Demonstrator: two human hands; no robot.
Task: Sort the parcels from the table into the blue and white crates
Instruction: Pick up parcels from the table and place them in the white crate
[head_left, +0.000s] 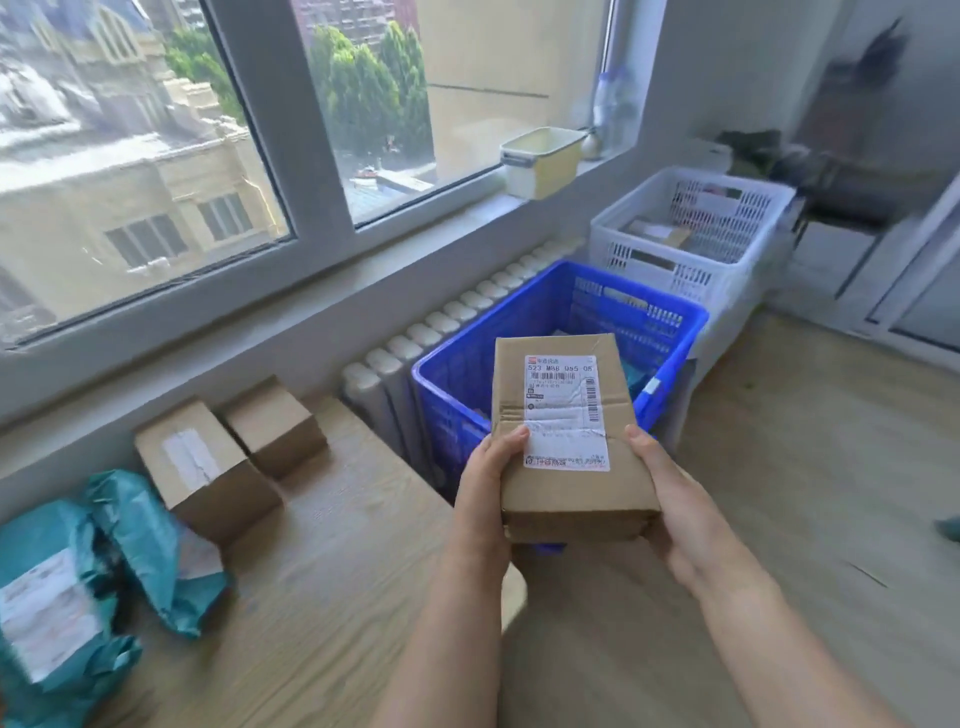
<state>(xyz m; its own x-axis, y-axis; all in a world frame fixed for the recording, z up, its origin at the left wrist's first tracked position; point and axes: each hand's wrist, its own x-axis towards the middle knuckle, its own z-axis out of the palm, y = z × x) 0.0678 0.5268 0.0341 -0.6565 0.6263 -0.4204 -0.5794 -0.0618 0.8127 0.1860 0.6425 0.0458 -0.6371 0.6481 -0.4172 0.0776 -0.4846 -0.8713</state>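
Both my hands hold a flat cardboard parcel (563, 467) with a white shipping label, above the near edge of the blue crate (519, 306). My left hand (488, 491) grips its left side, my right hand (670, 506) its right side. Behind the blue crate stands the white crate (613, 228) with some parcels in it. On the wooden table (322, 545) at left lie two cardboard boxes, a larger one (205, 467) and a smaller one (278, 426), plus two teal mailer bags (150, 545) (47, 613).
A white radiator (384, 374) runs under the window sill, left of the blue crate. A yellowish lidded container (543, 161) and a bottle (613, 111) sit on the sill. Wooden floor (810, 467) lies to the right, with a glass door (924, 291) beyond.
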